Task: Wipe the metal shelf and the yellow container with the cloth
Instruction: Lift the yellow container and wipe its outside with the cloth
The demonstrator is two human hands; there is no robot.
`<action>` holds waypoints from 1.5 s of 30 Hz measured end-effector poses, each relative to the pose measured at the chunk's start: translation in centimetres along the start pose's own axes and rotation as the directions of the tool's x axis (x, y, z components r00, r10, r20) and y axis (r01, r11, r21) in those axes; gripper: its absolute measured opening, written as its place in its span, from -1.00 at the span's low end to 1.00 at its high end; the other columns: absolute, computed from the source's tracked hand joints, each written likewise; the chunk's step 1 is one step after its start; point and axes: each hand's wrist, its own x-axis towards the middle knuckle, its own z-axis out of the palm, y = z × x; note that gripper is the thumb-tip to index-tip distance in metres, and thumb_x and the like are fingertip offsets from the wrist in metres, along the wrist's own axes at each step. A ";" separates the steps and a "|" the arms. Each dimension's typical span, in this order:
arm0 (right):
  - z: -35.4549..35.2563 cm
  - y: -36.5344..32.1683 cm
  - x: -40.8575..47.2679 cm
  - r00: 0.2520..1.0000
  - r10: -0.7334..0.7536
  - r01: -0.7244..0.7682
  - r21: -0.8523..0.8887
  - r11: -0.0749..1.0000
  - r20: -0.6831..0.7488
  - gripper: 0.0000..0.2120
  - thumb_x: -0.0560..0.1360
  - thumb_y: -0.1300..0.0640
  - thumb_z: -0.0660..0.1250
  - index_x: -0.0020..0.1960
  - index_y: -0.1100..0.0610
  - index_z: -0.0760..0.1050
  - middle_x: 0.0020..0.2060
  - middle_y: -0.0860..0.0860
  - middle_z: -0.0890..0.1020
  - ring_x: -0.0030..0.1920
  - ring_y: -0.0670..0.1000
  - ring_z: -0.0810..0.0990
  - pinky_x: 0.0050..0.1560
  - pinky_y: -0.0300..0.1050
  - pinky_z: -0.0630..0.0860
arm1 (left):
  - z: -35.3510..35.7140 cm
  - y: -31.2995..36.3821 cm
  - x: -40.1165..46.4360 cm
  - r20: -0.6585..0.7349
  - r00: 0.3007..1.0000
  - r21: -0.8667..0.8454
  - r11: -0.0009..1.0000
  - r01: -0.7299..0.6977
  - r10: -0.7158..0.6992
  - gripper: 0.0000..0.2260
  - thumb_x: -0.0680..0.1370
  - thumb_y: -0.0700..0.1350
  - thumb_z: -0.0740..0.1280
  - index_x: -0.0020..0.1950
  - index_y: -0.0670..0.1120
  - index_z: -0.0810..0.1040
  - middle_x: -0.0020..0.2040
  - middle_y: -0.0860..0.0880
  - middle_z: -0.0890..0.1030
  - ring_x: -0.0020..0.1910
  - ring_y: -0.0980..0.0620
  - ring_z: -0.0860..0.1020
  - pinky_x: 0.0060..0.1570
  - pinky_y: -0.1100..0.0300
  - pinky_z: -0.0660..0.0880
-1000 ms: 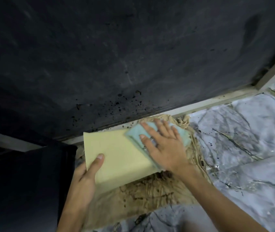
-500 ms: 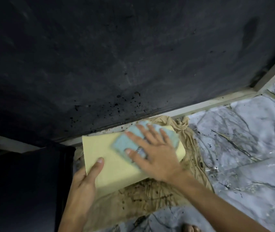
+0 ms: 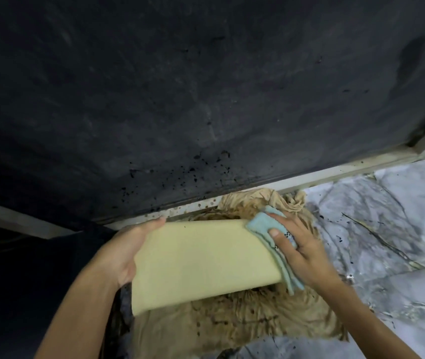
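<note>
The pale yellow container (image 3: pixel 201 260) is a flat rectangular box, tilted up off a stained tan rag. My left hand (image 3: pixel 123 252) grips its left end, thumb over the far edge. My right hand (image 3: pixel 299 252) presses a light blue cloth (image 3: pixel 265 229) against the container's right end, with the cloth folded over that edge and hanging down below it. A large dark metal surface (image 3: pixel 180 99) fills the upper part of the view, speckled with black spots near its lower edge.
A crumpled tan rag (image 3: pixel 232 320) with brown stains lies under the container on marble-patterned floor (image 3: pixel 374 229). A pale frame strip (image 3: pixel 335 174) runs along the dark surface's lower edge. A dark shadowed area (image 3: pixel 12 281) fills the lower left.
My left hand has shifted from the near edge to grip the container's left end and tilt it up. My right hand slid the cloth from the top face to the right end.
</note>
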 end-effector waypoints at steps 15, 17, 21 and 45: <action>0.6 -13.3 -0.8 0.999 0.029 -0.038 0.220 0.975 0.045 -0.68 0.63 -0.20 0.09 0.15 -0.16 0.57 0.02 -0.26 0.67 -0.01 -0.28 0.62 -0.01 -0.24 0.57 | 4.2 -3.1 -6.7 -0.111 0.972 0.105 0.975 -0.194 0.205 -0.67 0.53 0.33 0.34 0.10 0.15 0.70 0.19 0.17 0.68 0.29 0.05 0.60 0.49 -0.05 0.39; 4.7 -13.8 -1.5 0.971 -0.074 0.081 -0.024 0.996 0.227 -0.56 0.64 -0.24 -0.04 0.41 -0.16 0.40 0.37 -0.21 0.51 0.39 -0.20 0.42 0.37 -0.08 0.39 | 4.7 -3.1 -6.5 -0.095 0.963 0.134 0.962 -0.238 0.252 -0.65 0.57 0.32 0.27 0.06 0.15 0.73 0.18 0.09 0.74 0.20 0.12 0.64 0.41 0.02 0.43; 7.9 -13.6 -0.4 0.941 0.010 0.110 -0.334 0.936 0.338 -0.33 0.51 -0.38 -0.31 0.54 -0.23 0.10 0.57 -0.16 0.18 0.59 -0.09 0.02 0.55 0.04 -0.05 | 3.7 -3.9 -5.7 -0.059 0.969 0.155 0.961 -0.229 0.240 -0.51 0.38 0.53 0.31 0.02 0.25 0.78 0.12 0.07 0.80 0.29 0.05 0.65 0.50 -0.06 0.40; 11.8 -12.6 2.6 0.929 -0.026 0.139 -0.284 0.949 0.369 -0.49 0.65 -0.20 -0.19 0.57 -0.22 -0.19 0.59 -0.23 -0.13 0.57 -0.08 -0.30 0.53 0.13 -0.32 | 1.7 -6.0 -4.1 0.098 0.967 0.143 0.959 -0.246 0.234 -0.56 0.56 -0.39 0.36 0.37 -0.02 0.60 0.12 -0.08 0.81 0.04 0.03 0.78 -0.15 0.24 0.69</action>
